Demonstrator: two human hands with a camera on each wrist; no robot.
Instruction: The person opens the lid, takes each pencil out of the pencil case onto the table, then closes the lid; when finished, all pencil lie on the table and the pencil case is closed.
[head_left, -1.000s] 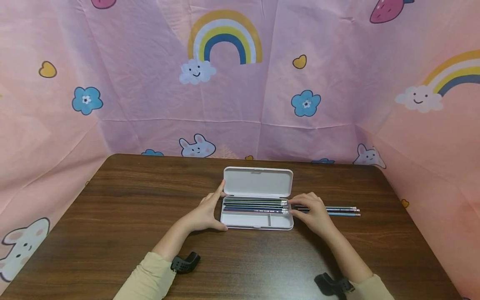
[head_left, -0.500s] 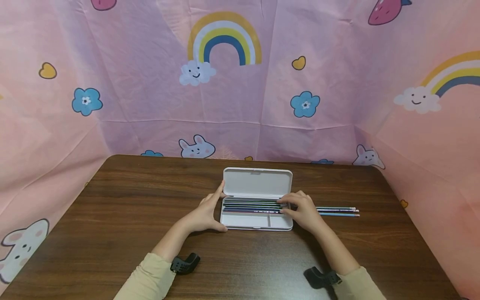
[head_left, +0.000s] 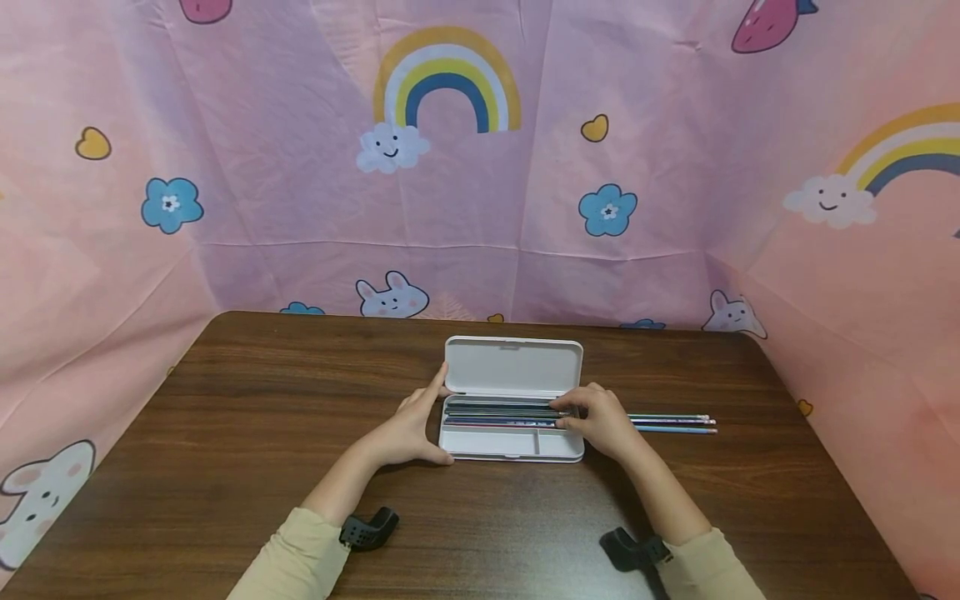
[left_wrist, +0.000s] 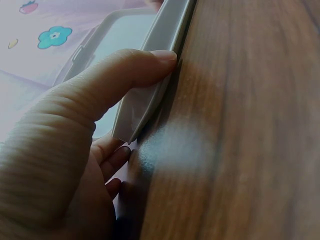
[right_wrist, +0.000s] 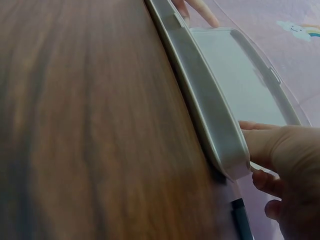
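A white pencil case [head_left: 510, 445] lies on the table with its lid [head_left: 513, 367] raised toward the back. Several dark pencils [head_left: 495, 412] lie side by side in its rear compartment. At the case's left end, my left hand [head_left: 408, 429] holds it, thumb on the front wall and fingers around the left and back; the left wrist view shows this thumb [left_wrist: 142, 67] close up. My right hand [head_left: 603, 421] reaches over the right end, thumb and fingers pinching the pencil row from front and back. The pencils' right ends are hidden under it.
More pencils [head_left: 675, 423] with eraser ends lie on the brown table [head_left: 300, 392], right of the case, partly behind my right hand. The case's front strip has a small divider [head_left: 537, 442]. A patterned cloth [head_left: 480, 208] stands behind the table and along both sides.
My right hand has moved left from the case's right end onto the pencils inside, covering their right ends. My left hand has stayed on the case.
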